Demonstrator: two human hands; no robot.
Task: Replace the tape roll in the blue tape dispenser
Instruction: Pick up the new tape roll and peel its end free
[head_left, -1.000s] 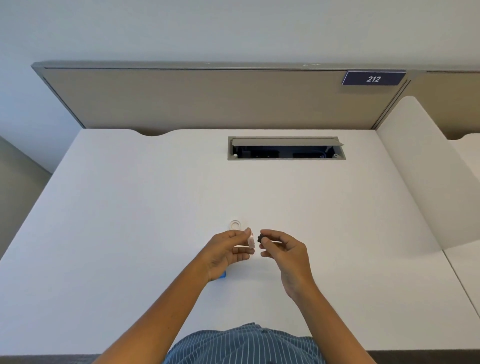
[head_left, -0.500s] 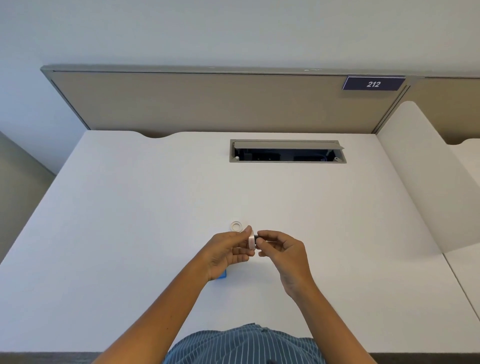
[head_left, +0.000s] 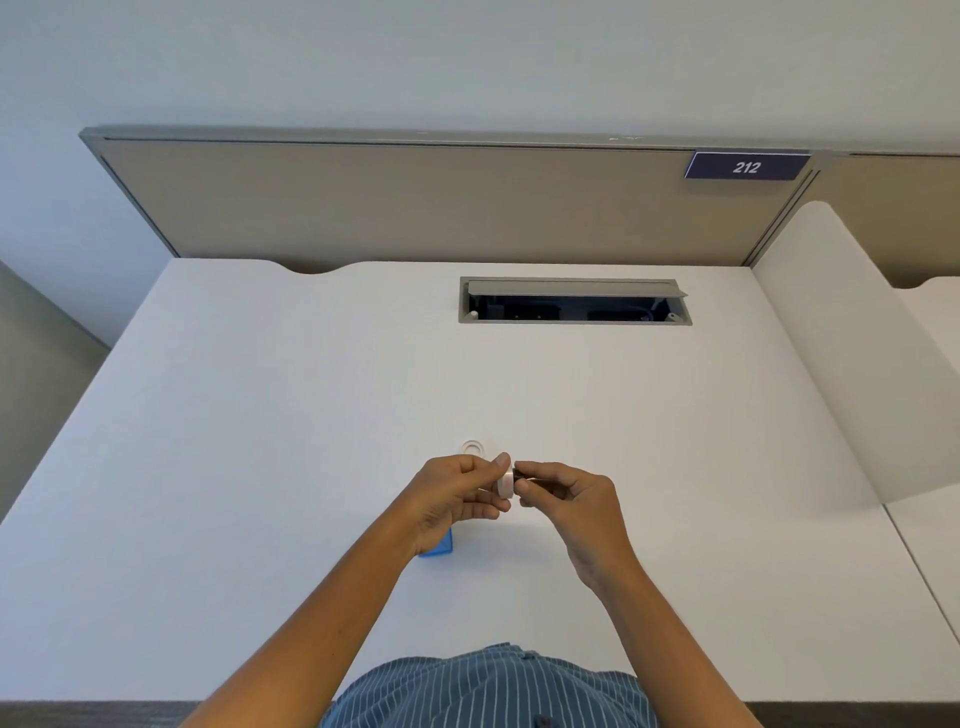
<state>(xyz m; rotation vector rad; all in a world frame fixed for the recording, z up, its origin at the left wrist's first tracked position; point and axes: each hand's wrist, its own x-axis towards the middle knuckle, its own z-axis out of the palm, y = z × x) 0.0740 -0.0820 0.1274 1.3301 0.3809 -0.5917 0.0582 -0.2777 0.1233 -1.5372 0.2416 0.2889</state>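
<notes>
My left hand pinches a small white tape roll between thumb and fingers, held above the desk. My right hand holds a small dark spindle piece pressed against the side of that roll. The blue tape dispenser lies on the white desk under my left wrist, mostly hidden by it. A clear empty ring, likely the old tape core, lies flat on the desk just beyond my left hand.
An open grey cable tray is set into the desk at the back. A tan partition panel with a "212" sign stands behind. A white divider borders the right side.
My hands came together: the dark piece in my right hand, apart from the white roll a second ago, now touches it. The camera tilted down slightly.
</notes>
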